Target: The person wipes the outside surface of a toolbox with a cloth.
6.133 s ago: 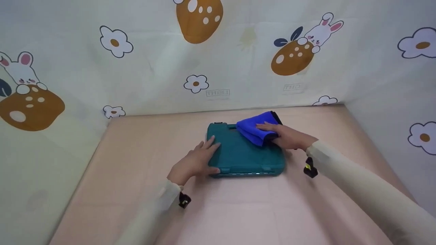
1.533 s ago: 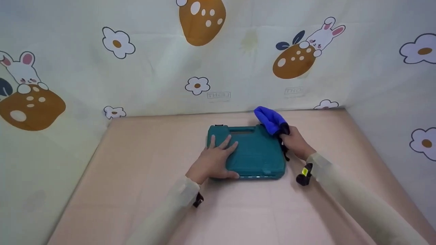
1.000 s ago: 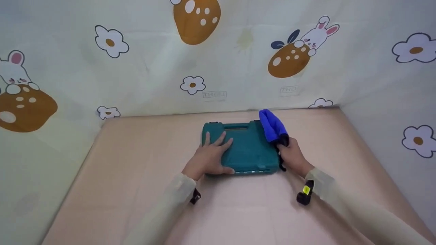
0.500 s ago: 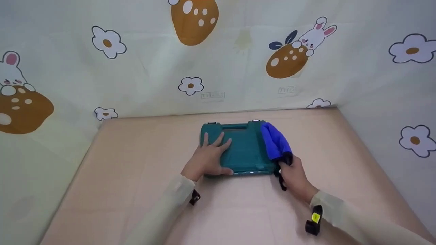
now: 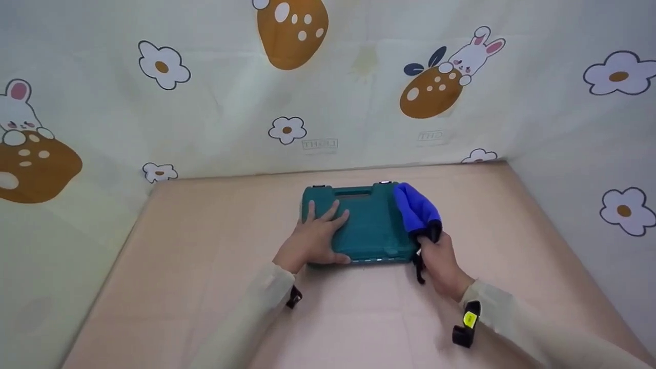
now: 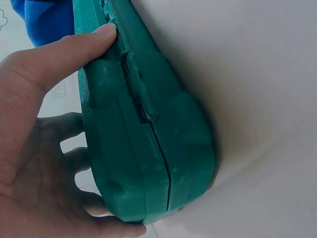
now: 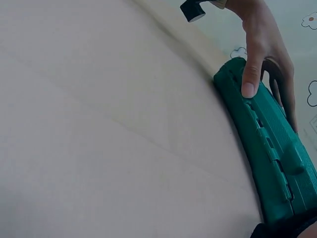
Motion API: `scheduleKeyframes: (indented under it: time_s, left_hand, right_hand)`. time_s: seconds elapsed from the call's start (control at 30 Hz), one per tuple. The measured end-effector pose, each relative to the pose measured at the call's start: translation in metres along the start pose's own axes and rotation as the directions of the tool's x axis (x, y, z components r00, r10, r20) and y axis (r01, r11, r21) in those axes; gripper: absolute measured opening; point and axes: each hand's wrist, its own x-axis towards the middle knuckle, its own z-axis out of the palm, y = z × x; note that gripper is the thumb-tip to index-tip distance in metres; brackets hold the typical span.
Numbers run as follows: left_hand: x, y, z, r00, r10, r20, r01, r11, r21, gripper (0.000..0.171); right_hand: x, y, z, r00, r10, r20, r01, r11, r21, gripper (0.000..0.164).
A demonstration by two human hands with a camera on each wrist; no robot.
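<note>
A closed teal plastic carrying case (image 5: pixel 371 225) lies flat, its handle (image 5: pixel 353 191) on the far side and its hinges facing me. My left hand (image 5: pixel 312 240) rests on the lid's left part with fingers spread. The left wrist view shows its thumb (image 6: pixel 81 47) straight along the hinge edge. At the case's right side, my right hand (image 5: pixel 442 264) grips a bunched blue cloth (image 5: pixel 416 207) with black edging. The cloth's upper part lies over the lid's right edge, and a black end hangs below the fingers. In the right wrist view only the black edging (image 7: pixel 285 228) shows.
The case lies on a pale pinkish table covering (image 5: pixel 215 220). Behind it rises a pale wall sheet (image 5: pixel 220 118) printed with rabbits and flowers. Each wrist carries a black strap, the right strap (image 5: pixel 465 325) bearing a yellow label.
My left hand has shifted right, farther onto the lid. The cloth, spread on the lid at first, is now bunched; my right hand has brought it down the right side, then slightly back up.
</note>
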Motion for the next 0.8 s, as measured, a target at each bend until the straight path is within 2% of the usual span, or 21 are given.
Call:
scheduleKeyframes:
  time_s: [0.1,0.23,0.5,0.6,0.8]
  left_hand:
    - [0.001,0.000,0.001,1.000,0.003,0.004,-0.003,1.000,0.001,0.105]
    - [0.001,0.000,0.001,1.000,0.000,0.007,0.000,1.000,0.003,0.105]
    - [0.000,0.000,0.004,1.000,0.000,0.012,0.000,1.000,-0.012,0.104]
    - [-0.001,-0.001,0.005,1.000,-0.004,0.019,0.004,1.000,-0.012,0.105]
    - [0.000,-0.003,0.003,1.000,0.002,-0.001,-0.002,1.000,-0.009,0.104]
  right_hand:
    - [0.008,0.000,0.002,1.000,0.012,-0.004,-0.012,1.000,0.016,0.036]
    - [0.017,0.000,0.002,0.999,0.038,-0.007,-0.037,0.999,0.038,0.049]
    - [0.039,-0.004,0.001,0.998,0.054,0.016,-0.056,0.994,0.092,0.055]
    - [0.047,-0.005,0.001,0.998,0.065,0.022,-0.067,0.995,0.071,0.056]
    - [0.054,-0.007,0.001,0.999,0.035,0.033,-0.036,0.998,0.050,0.055]
